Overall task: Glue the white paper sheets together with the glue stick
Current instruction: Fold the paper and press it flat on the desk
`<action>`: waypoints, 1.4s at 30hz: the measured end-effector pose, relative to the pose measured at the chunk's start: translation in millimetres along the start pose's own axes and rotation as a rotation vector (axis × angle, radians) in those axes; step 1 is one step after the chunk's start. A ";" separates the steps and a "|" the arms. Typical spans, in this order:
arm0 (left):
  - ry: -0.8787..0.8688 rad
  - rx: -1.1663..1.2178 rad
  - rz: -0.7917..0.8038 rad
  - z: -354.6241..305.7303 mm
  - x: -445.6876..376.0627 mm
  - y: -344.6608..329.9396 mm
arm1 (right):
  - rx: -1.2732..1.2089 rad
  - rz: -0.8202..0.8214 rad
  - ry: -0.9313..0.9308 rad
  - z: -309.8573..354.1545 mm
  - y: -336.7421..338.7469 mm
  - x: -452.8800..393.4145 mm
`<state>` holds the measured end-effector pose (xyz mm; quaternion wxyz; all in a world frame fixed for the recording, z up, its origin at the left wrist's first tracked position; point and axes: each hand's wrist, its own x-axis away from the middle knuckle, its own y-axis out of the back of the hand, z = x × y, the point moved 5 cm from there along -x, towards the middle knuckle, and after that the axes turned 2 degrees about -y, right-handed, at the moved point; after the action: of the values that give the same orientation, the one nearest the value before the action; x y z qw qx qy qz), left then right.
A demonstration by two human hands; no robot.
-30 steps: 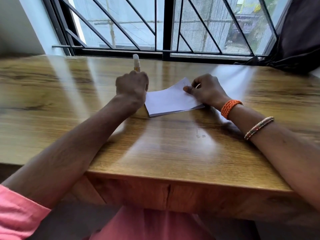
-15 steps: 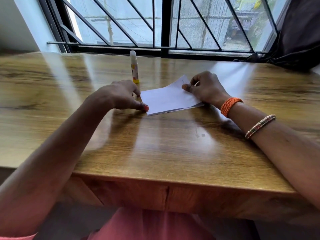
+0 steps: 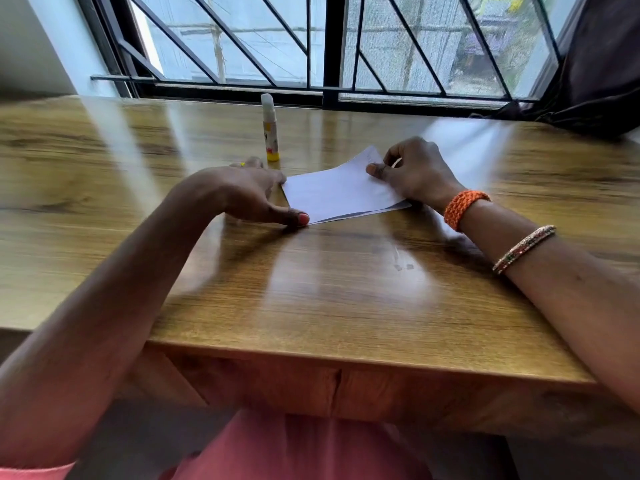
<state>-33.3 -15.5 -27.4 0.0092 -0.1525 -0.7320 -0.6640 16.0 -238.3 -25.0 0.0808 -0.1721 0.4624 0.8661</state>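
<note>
Stacked white paper sheets (image 3: pixel 337 192) lie flat on the wooden table (image 3: pixel 329 306), a lower sheet's edge showing along the near side. My left hand (image 3: pixel 249 195) rests at their left edge, fingers spread, thumb tip touching the near left corner. On the sheets' right end sits my right hand (image 3: pixel 412 171), fingers curled, thumb pressing the paper down. The glue stick (image 3: pixel 269 128), white-capped with a yellow base, stands upright and free on the table just behind my left hand.
A barred window (image 3: pixel 325 46) runs along the table's far edge. Dark fabric (image 3: pixel 595 74) hangs at the far right. The table's near edge (image 3: pixel 346 362) is close to my lap. An orange band and a bangle circle my right wrist.
My left hand let go of the glue stick, leaving it upright on the table, and came down to the paper's left edge. My right hand stayed on the paper.
</note>
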 end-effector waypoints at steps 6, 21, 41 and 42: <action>0.010 -0.065 0.026 1.3 -0.1 0.5 | 0.025 0.011 -0.008 1.5 -0.2 2.1; 0.026 -0.014 -0.049 -0.1 -6.5 -2.2 | 0.172 0.001 0.027 8.0 2.0 10.5; 0.098 -0.171 -0.130 -11.1 -7.2 -17.8 | 0.831 -0.183 0.197 24.4 -1.6 19.0; 0.092 -0.165 -0.127 -10.5 -7.6 -18.8 | 0.850 -0.205 0.157 23.3 3.4 17.3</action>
<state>-32.4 -28.6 -46.0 -0.0117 -0.0754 -0.6819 -0.7275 -6.3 -221.2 -16.9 0.1944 -0.2340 0.7628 0.5707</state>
